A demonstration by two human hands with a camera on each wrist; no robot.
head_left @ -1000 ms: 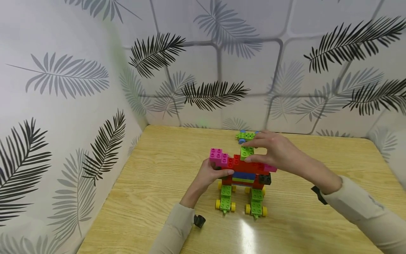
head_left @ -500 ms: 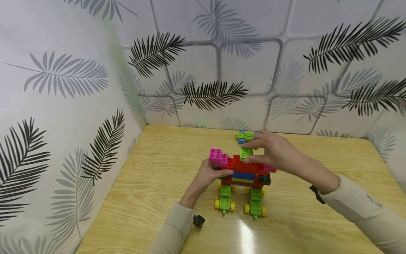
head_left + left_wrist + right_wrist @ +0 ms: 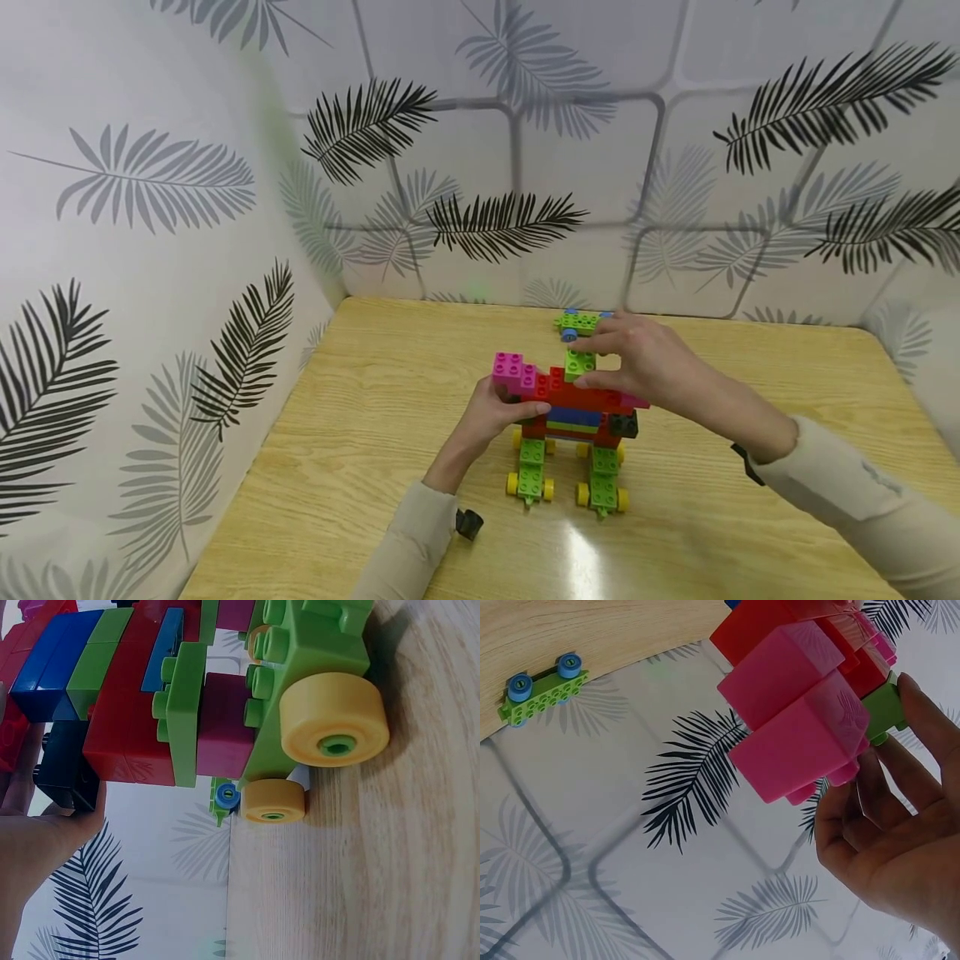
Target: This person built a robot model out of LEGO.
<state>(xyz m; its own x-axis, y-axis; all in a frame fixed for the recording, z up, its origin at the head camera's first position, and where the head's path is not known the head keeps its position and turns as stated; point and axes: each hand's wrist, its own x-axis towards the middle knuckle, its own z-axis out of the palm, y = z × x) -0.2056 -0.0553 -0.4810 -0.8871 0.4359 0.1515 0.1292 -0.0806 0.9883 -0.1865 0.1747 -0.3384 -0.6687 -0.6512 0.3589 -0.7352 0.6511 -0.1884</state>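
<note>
A large structure of toy building bricks (image 3: 573, 419) stands on two green wheeled bases (image 3: 531, 473) with yellow wheels (image 3: 334, 720). Its upper part is red, with pink bricks (image 3: 512, 372) at the left end and more pink bricks (image 3: 795, 754) at the right. My left hand (image 3: 486, 417) grips the left end, thumb on the near side, close to a black brick (image 3: 69, 765). On top sits a light green brick (image 3: 577, 363), which my right hand (image 3: 651, 360) pinches between thumb and fingers. Whether that brick is fully pressed onto the red ones, I cannot tell.
Behind the structure, a small green wheeled base with blue wheels (image 3: 576, 322) stands near the back edge of the wooden table (image 3: 390, 383). A leaf-patterned wall covering (image 3: 465, 167) rises along the back and left of the table.
</note>
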